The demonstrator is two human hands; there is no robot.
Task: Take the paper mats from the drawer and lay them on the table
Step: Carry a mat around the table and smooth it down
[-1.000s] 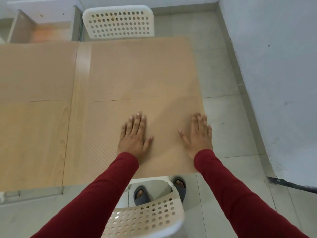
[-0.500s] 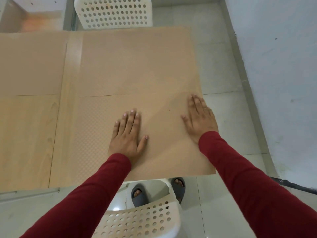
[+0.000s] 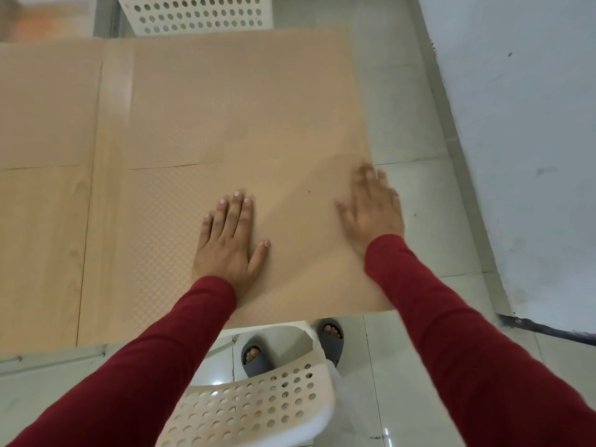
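Right hand (image 3: 371, 206) flat, has slid up the mat's (image 3: 290, 253) right edge; left hand (image 3: 230, 240) flat, pinning it; smoothing nearly done.

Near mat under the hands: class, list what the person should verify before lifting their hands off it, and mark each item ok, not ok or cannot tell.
1. Left hand flat on the near mat: ok.
2. Right hand flat on it: cannot tell, blurred.
3. Near mat's far edge meets the far mat: ok.
4. Near mat within the table: not ok, its right corner overhangs.
5. White chair clear of mat: ok.
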